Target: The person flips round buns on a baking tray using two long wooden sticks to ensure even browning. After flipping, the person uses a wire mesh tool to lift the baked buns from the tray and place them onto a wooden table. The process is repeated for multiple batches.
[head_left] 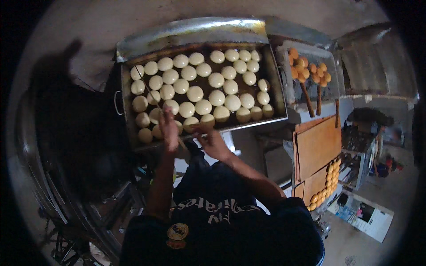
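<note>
- At the near rim of the big metal tray, both of the person's hands work over dark oil crowded with pale dough balls.
- Left hand: clenched around a thin stick, which slants up and to the left across the balls at the tray's left end.
- Right hand: hovers over the near rim, fingertips just beside a pale ball in the front row. The dim, blurred view does not show whether it grips anything or hangs loose, so I cannot tell.
- Step in hand, as I judge it: stirring or turning the balls with the stick while they are pale, working at the left and front rows.
- What the next move calls for, to my eye: a light push of the stick tip against one ball at a time, since they lie touching or just beside each other, and fingers kept above the oil.
- Right of the tray, a clear-sided bin holds orange-brown balls that look already fried, with wooden handles sticking out below them.
- Lower right, wooden boards lie flat, and a row of orange balls runs along the edge of one.
</note>
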